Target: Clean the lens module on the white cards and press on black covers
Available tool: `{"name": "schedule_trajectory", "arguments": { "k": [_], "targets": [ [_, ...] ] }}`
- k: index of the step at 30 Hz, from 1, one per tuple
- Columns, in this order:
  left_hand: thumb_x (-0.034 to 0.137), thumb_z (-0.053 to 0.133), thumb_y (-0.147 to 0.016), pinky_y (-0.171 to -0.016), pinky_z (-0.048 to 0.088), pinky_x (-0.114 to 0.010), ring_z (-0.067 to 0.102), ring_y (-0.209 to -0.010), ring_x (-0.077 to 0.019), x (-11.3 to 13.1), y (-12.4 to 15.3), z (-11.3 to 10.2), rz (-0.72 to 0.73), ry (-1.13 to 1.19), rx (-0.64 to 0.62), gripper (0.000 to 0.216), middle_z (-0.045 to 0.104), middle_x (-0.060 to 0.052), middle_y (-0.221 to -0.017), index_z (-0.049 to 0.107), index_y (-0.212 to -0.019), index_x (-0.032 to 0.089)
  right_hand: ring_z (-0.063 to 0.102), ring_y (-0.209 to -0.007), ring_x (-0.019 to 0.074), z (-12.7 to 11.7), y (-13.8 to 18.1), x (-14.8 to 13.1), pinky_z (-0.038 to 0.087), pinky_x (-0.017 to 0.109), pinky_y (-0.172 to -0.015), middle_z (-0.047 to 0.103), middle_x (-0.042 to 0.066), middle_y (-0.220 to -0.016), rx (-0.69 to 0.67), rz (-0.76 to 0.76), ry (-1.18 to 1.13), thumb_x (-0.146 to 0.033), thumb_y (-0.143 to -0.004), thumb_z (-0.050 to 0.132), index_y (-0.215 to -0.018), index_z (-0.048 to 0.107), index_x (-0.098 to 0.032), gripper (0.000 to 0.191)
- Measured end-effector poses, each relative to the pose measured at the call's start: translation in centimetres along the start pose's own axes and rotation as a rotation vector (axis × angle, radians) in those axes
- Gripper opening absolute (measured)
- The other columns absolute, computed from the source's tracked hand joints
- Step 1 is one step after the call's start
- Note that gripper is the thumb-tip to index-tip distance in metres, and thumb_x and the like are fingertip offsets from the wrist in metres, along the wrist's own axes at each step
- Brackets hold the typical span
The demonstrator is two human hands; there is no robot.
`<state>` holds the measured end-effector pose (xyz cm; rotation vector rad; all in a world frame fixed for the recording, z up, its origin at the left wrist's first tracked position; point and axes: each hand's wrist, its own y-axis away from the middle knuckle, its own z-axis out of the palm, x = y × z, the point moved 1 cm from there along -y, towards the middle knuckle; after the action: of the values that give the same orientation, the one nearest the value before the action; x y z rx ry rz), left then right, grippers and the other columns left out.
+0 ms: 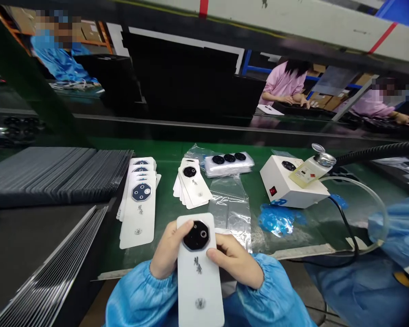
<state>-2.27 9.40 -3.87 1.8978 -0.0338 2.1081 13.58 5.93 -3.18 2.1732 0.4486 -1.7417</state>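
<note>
Back cover (198,272): white, blk octagonal cam (196,235).

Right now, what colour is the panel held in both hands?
The panel is white, with a black camera ring; head view.

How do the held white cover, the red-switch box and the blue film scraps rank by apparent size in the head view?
1. white cover (nearest the camera, so its lead is unsure)
2. red-switch box
3. blue film scraps

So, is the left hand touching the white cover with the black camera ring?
Touching. The head view shows the left hand with its thumb lying on the white cover, beside the black camera ring.
</note>
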Motion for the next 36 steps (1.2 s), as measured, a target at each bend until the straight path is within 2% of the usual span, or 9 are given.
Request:
{"name": "schedule_trajectory", "arguments": {
  "k": [4,9,11,15,19,25,29,32,36],
  "targets": [
    [0.049,0.046,-0.088,-0.073,0.048,-0.036,0.06,-0.081,-0.0178,0.1,-1.1,-2.1,0.192,-0.141,0.153,0.037,0.062,-0.004,-0.088,0.058,-0.095,0.015,0.053,-0.065,0.0111,-2.0,-2.6,0.9,0.044,0.025,-0.059,0.057,-0.001,-0.071,0.073,0.026,0.12,-0.053,-0.084,0.052,-0.078,0.055,-0.015,0.039],
    [0.041,0.05,-0.088,-0.089,0.043,-0.046,0.052,-0.106,-0.0252,0.3,-0.8,-5.2,0.375,-0.464,0.386,0.037,0.054,-0.009,-0.113,0.048,-0.116,0.017,0.061,-0.084,0.0149,-6.3,-10.2,1.7,0.053,0.033,-0.073,0.061,0.005,-0.1,0.183,0.102,0.302,-0.036,-0.089,0.054,-0.105,0.057,-0.014,0.027],
    [0.037,0.052,-0.088,-0.09,0.042,-0.048,0.051,-0.107,-0.0258,0.3,-0.5,-5.5,0.406,-0.618,0.376,0.032,0.053,-0.009,-0.114,0.05,-0.112,0.016,0.061,-0.09,0.0166,-7.4,-13.2,1.7,0.054,0.036,-0.077,0.06,0.006,-0.108,0.229,0.13,0.372,-0.035,-0.09,0.054,-0.111,0.056,-0.015,0.03],
    [0.03,0.054,-0.088,-0.096,0.041,-0.05,0.05,-0.114,-0.0263,0.0,-0.6,-3.9,0.468,-0.908,0.143,0.027,0.054,-0.009,-0.118,0.054,-0.112,0.016,0.059,-0.097,0.0188,-8.4,-16.0,1.2,0.052,0.039,-0.083,0.058,0.007,-0.114,0.33,0.14,0.562,-0.035,-0.09,0.054,-0.114,0.055,-0.016,0.031],
    [0.029,0.06,-0.084,-0.097,0.041,-0.054,0.046,-0.121,-0.0299,-0.4,-1.9,-1.3,0.493,-1.145,-0.078,0.034,0.051,-0.011,-0.13,0.056,-0.117,0.018,0.059,-0.099,0.019,-9.5,-13.6,1.4,0.051,0.04,-0.084,0.058,0.007,-0.115,0.368,0.126,0.775,-0.036,-0.09,0.054,-0.114,0.055,-0.016,0.031],
    [0.031,0.056,-0.088,-0.101,0.037,-0.057,0.04,-0.129,-0.0323,-0.8,-2.2,2.2,0.597,-1.298,-0.179,0.042,0.043,-0.012,-0.14,0.049,-0.127,0.019,0.056,-0.105,0.0209,-11.9,-7.0,4.1,0.049,0.044,-0.089,0.055,0.008,-0.12,0.373,0.137,0.973,-0.035,-0.089,0.055,-0.115,0.055,-0.017,0.032],
    [0.032,0.059,-0.086,-0.098,0.041,-0.053,0.048,-0.121,-0.0283,-2.0,-1.4,4.3,0.728,-1.305,-0.366,0.035,0.053,-0.01,-0.13,0.056,-0.118,0.017,0.057,-0.104,0.0204,-12.0,-5.7,6.1,0.049,0.043,-0.089,0.056,0.008,-0.119,0.402,0.123,0.951,-0.035,-0.089,0.054,-0.114,0.055,-0.017,0.03],
    [0.027,0.056,-0.088,-0.094,0.045,-0.049,0.056,-0.111,-0.0238,-2.3,-1.5,4.5,0.747,-1.302,-0.342,0.021,0.061,-0.008,-0.116,0.062,-0.105,0.016,0.058,-0.101,0.0194,-12.1,-5.9,6.6,0.05,0.042,-0.087,0.057,0.008,-0.117,0.479,0.1,0.86,-0.035,-0.09,0.054,-0.113,0.056,-0.017,0.03],
    [0.028,0.054,-0.089,-0.086,0.051,-0.043,0.06,-0.1,-0.0204,-1.4,-2.0,3.2,0.677,-1.28,-0.176,0.019,0.062,-0.008,-0.111,0.061,-0.104,0.016,0.059,-0.096,0.018,-13.7,-5.3,6.7,0.052,0.039,-0.083,0.059,0.007,-0.113,0.697,0.088,0.652,-0.035,-0.09,0.053,-0.112,0.056,-0.017,0.029]
  ]
}}
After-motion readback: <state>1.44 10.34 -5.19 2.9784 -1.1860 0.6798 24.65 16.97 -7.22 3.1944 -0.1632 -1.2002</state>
